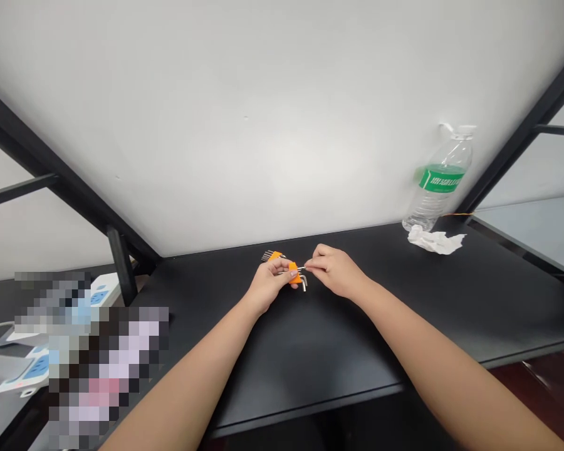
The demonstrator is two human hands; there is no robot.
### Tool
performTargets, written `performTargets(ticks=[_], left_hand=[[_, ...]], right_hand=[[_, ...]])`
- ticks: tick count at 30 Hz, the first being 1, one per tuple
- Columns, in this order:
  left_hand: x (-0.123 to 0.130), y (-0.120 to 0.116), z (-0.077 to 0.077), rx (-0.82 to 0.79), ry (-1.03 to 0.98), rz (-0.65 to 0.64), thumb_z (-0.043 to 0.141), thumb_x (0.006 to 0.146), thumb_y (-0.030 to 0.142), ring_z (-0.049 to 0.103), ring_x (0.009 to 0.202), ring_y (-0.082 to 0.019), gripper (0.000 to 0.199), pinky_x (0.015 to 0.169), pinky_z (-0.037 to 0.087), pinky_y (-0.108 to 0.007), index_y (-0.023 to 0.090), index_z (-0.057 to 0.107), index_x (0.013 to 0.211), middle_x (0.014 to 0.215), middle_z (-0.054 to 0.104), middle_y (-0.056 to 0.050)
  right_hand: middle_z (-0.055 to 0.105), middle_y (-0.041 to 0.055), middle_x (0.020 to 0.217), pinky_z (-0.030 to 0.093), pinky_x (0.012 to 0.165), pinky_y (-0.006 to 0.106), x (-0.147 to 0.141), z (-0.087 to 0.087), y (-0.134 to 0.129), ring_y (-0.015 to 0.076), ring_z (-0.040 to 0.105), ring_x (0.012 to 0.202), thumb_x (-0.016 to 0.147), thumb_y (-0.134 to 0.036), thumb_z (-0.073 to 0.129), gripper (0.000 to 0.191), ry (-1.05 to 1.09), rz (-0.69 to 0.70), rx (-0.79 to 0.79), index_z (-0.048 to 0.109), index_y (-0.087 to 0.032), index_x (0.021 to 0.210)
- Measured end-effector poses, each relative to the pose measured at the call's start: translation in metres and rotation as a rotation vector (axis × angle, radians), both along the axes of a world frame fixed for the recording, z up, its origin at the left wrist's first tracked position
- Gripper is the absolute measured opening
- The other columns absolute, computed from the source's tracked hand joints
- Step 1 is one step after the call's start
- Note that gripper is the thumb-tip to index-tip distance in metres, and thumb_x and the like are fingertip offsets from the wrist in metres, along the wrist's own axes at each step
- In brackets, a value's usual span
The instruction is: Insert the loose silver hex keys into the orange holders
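Note:
My left hand (266, 285) is closed on an orange holder (294, 274) with metal hex keys, near the middle of the black table. An L-shaped hex key (304, 283) sticks out of the holder's right side and bends downward. My right hand (334, 269) pinches the end of a thin metal hex key (301, 269) whose other end meets the holder. Just behind my left fingers, another orange part (275, 255) shows, with several metal key ends at its left. The left fingers partly cover the holder.
A clear plastic bottle (444, 181) with a green label stands at the back right of the black table (310, 363), with crumpled white tissue (436, 240) before it. White power strips (37, 369) and blurred items lie at the left. Black metal posts flank the table.

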State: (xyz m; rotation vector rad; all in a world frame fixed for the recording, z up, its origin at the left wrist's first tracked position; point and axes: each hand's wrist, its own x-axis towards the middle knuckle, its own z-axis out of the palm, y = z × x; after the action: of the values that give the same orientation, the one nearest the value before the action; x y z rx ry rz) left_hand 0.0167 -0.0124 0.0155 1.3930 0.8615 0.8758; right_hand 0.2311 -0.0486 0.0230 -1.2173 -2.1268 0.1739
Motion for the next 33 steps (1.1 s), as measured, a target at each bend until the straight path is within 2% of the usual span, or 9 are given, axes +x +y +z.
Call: performTargets(ticks=[7,12,17,19,22,24,28,33], left_hand=[[0.002,0.001,-0.002,-0.016,-0.014,-0.042,0.085,0.073,0.037,0.067,0.065,-0.016,0.030,0.072,0.058,-0.033,0.015,0.069,0.085,0.078,0.073,-0.004],[0.002,0.001,-0.003,-0.014,-0.018,-0.075,0.085,0.073,0.038,0.068,0.068,-0.017,0.031,0.072,0.058,-0.033,0.015,0.069,0.086,0.079,0.074,-0.005],[0.001,-0.001,-0.003,-0.002,0.066,-0.191,0.083,0.075,0.038,0.070,0.070,-0.018,0.030,0.074,0.057,-0.034,0.015,0.071,0.089,0.081,0.075,-0.006],[0.000,0.000,-0.004,-0.011,0.062,-0.183,0.084,0.074,0.037,0.070,0.069,-0.019,0.030,0.074,0.058,-0.035,0.015,0.070,0.087,0.080,0.075,-0.006],[-0.003,0.003,-0.007,-0.020,0.008,-0.074,0.086,0.072,0.035,0.069,0.065,-0.018,0.030,0.073,0.058,-0.035,0.015,0.068,0.086,0.077,0.075,-0.005],[-0.005,0.006,-0.009,-0.015,-0.019,-0.025,0.085,0.073,0.034,0.069,0.064,-0.017,0.028,0.073,0.057,-0.034,0.015,0.068,0.085,0.078,0.075,-0.005],[-0.007,0.008,-0.012,-0.019,-0.026,-0.026,0.083,0.075,0.032,0.068,0.063,-0.017,0.025,0.071,0.056,-0.033,0.015,0.068,0.085,0.079,0.075,-0.006],[-0.005,0.006,-0.010,-0.028,-0.031,-0.019,0.084,0.074,0.032,0.068,0.063,-0.017,0.026,0.071,0.056,-0.033,0.015,0.068,0.084,0.079,0.075,-0.006]], right_hand=[[0.056,0.0040,0.089,0.042,0.068,0.027,-0.002,0.005,-0.004,0.0128,0.052,0.072,0.099,-0.021,0.053,0.024,-0.060,-0.003,-0.012,0.077,-0.021,0.092],[0.060,0.0049,0.099,0.046,0.073,0.027,-0.009,0.008,-0.009,0.0133,0.055,0.077,0.090,-0.008,0.051,0.025,0.132,0.063,-0.091,0.068,-0.020,0.104],[0.061,-0.0005,0.087,0.044,0.064,0.023,-0.020,0.004,-0.009,0.0122,0.056,0.072,0.082,-0.003,0.047,0.026,0.300,0.187,-0.291,0.056,-0.021,0.098],[0.061,-0.0011,0.086,0.045,0.064,0.023,-0.018,-0.001,-0.004,0.0118,0.057,0.071,0.082,-0.004,0.047,0.025,0.322,0.170,-0.319,0.056,-0.021,0.098],[0.060,0.0014,0.091,0.047,0.073,0.026,-0.002,-0.012,0.010,0.0130,0.057,0.077,0.082,-0.005,0.054,0.022,0.192,-0.023,-0.217,0.064,-0.019,0.097],[0.060,0.0040,0.099,0.047,0.079,0.028,0.010,-0.017,0.019,0.0142,0.059,0.082,0.087,-0.010,0.057,0.021,0.052,-0.097,-0.205,0.070,-0.019,0.100],[0.061,0.0061,0.103,0.046,0.080,0.028,0.020,-0.020,0.023,0.0164,0.061,0.086,0.093,-0.020,0.060,0.017,-0.152,-0.139,-0.264,0.075,-0.022,0.101],[0.064,0.0059,0.100,0.044,0.076,0.027,0.014,-0.017,0.020,0.0166,0.061,0.084,0.093,-0.018,0.058,0.016,-0.246,-0.171,-0.278,0.073,-0.021,0.096]])
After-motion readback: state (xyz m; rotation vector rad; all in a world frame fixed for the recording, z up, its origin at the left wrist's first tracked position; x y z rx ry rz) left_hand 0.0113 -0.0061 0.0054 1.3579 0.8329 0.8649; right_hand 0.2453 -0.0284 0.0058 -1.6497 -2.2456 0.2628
